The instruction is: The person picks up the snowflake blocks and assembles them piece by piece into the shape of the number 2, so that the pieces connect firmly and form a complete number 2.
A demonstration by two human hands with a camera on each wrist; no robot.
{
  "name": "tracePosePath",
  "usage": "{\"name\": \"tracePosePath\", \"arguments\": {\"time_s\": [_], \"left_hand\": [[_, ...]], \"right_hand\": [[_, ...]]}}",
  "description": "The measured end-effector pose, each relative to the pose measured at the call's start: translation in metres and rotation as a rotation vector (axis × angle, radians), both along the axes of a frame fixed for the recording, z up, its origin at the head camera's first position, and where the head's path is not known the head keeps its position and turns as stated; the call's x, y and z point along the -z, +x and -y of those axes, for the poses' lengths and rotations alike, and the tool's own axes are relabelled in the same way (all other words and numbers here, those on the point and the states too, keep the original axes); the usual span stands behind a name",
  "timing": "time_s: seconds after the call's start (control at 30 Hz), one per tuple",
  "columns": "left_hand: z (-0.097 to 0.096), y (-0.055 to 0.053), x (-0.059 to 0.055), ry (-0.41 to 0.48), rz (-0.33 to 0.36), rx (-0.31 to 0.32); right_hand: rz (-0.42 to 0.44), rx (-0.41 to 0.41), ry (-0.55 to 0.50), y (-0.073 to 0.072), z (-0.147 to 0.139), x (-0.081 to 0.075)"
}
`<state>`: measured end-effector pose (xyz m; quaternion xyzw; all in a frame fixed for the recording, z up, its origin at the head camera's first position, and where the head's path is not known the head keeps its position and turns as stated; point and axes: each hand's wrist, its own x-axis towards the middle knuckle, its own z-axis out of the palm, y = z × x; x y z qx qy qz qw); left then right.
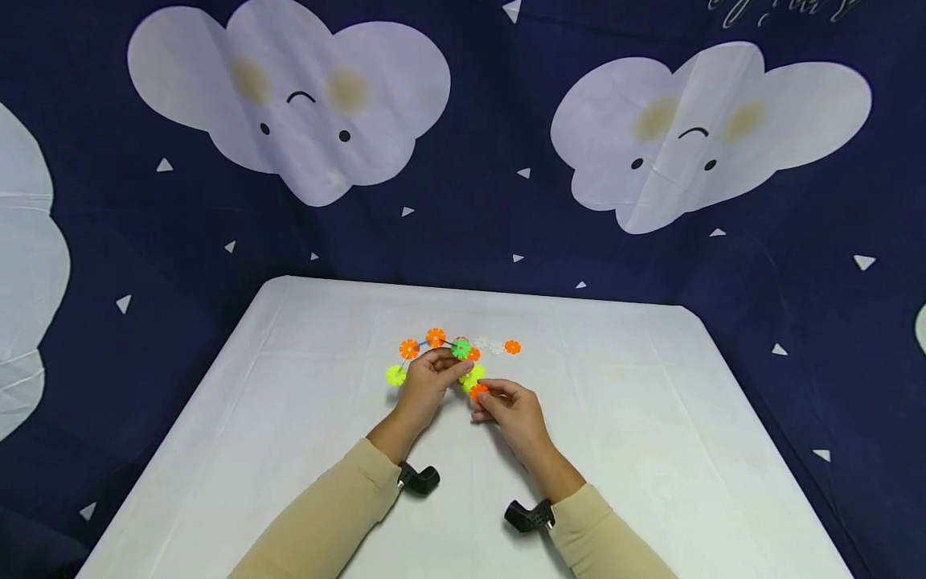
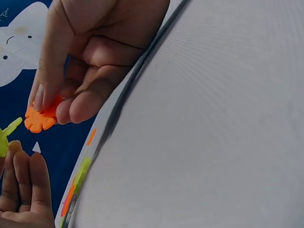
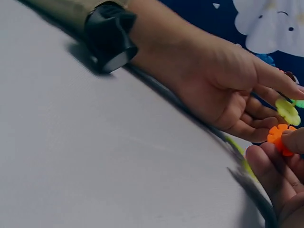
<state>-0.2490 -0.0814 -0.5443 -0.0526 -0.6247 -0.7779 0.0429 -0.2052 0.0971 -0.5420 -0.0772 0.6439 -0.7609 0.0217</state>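
My right hand [image 1: 515,416] pinches an orange notched plastic disc [image 3: 279,137] between thumb and fingers. My left hand [image 1: 428,384] holds a linked group of similar discs, with a yellow disc [image 3: 288,111] at its fingers and a green disc [image 1: 460,348] just above. In the left wrist view, the orange disc sits close to a yellow disc [image 2: 4,142] by the left fingertips; a small gap separates them there. Both hands are above the white table. Fingers partly cover where the held discs join.
Beyond the left hand lie orange discs [image 1: 409,349] and a yellow disc [image 1: 395,375], apparently joined in an arc. White discs [image 1: 495,347] and another orange disc [image 1: 512,347] are on the white table [image 1: 651,418]. A dark blue cloud-printed cloth [image 1: 477,217] hangs behind.
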Motion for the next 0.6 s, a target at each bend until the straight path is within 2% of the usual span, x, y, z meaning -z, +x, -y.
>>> {"name": "tracePosePath", "arguments": {"time_s": [0.2, 0.37, 0.6], "left_hand": [[-0.002, 0.003, -0.001, 0.001, 0.07, -0.023], [-0.005, 0.002, 0.001, 0.023, 0.056, -0.04], [-0.008, 0.001, 0.001, 0.016, 0.057, -0.059]], "right_hand": [[-0.053, 0.032, 0.021, 0.004, 0.004, 0.0], [-0.095, 0.085, 0.062, 0.004, 0.007, 0.004], [-0.209, 0.141, 0.126, 0.005, 0.011, 0.005]]}}
